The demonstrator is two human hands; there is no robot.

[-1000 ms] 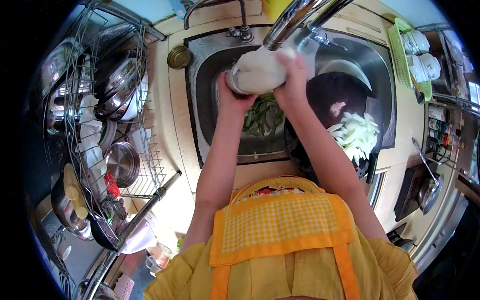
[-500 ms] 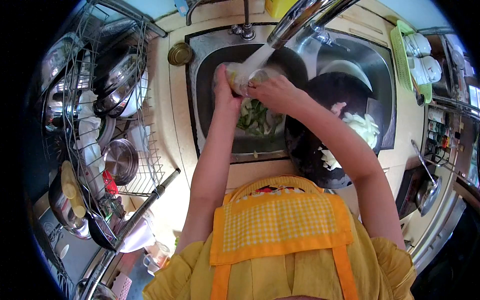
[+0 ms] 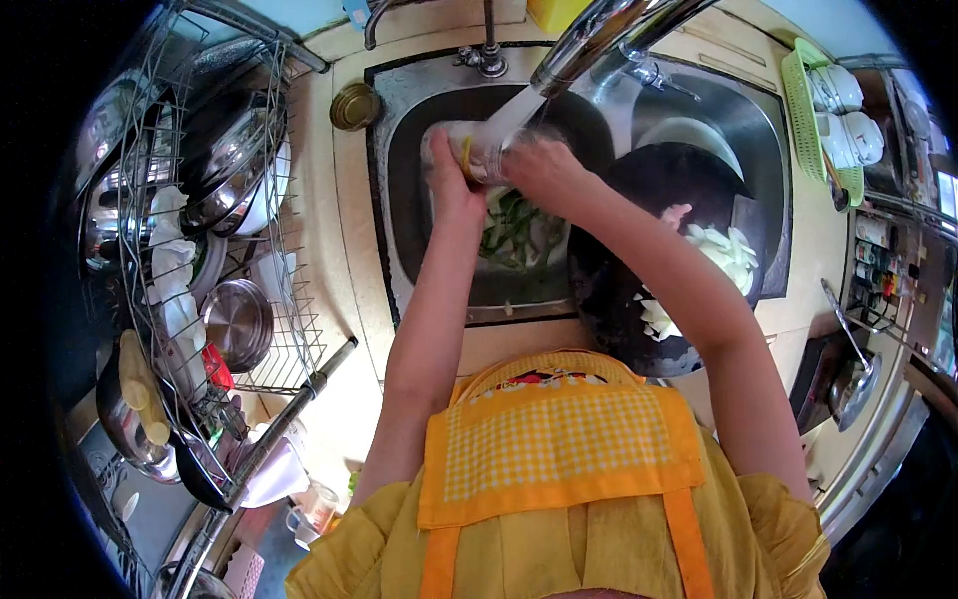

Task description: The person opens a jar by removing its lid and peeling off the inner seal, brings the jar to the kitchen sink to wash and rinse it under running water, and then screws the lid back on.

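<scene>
1. The left hand [image 3: 454, 172] is wrapped around a clear jar [image 3: 486, 158], thumb along its upper side; a yellow band crosses the jar near the thumb.
2. The right hand [image 3: 544, 172] is at the jar's right end, so the 2 hands are close together on it. That hand is blurred, and I cannot tell how far its fingers are closed.
3. The jar lies on its side above the left basin [image 3: 404, 160], closer to the basin's rear edge than to its front edge.
4. Water from a thick chrome faucet [image 3: 584, 45] pours onto the jar between the 2 hands.
5. Green vegetable strips [image 3: 521, 232] lie below the hands in the left basin.
6. A dark round board [image 3: 634, 180] covers much of the right basin and reaches past the sink's front edge. It carries 2 piles of white slices [image 3: 726, 258] and 1 pink piece of meat [image 3: 676, 215].
7. A brass-coloured dish [image 3: 355, 107] sits on the counter [image 3: 351, 215], just beside the sink's rear left corner.
</scene>
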